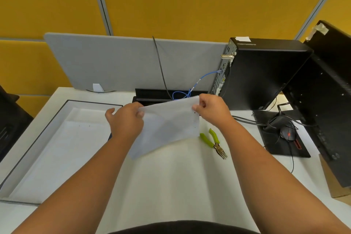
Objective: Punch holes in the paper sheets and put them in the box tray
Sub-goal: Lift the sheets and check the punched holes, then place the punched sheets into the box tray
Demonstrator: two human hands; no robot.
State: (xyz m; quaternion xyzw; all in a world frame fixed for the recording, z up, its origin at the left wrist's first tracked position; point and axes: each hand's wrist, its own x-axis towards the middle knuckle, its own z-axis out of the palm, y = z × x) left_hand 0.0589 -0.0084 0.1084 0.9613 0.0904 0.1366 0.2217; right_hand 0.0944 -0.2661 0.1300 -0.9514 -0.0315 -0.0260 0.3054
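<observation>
I hold a white paper sheet (169, 127) in the air above the desk, tilted, with small punched holes along its right edge. My left hand (125, 119) pinches its upper left corner. My right hand (210, 110) pinches its upper right corner. The box tray (34, 150), white inside with a dark rim, lies on the desk to the left; a punched sheet (62, 150) lies flat in it. The hole punch pliers (214, 141), green-handled, rest on the desk just right of the held sheet, below my right hand.
A white desk (171, 186) carries a black computer tower (260, 74) at back right, a monitor back (326, 100), a black mouse (287, 133) on a dark pad, and cables. A grey divider panel (123, 62) stands behind. A cardboard piece (334, 182) lies at far right.
</observation>
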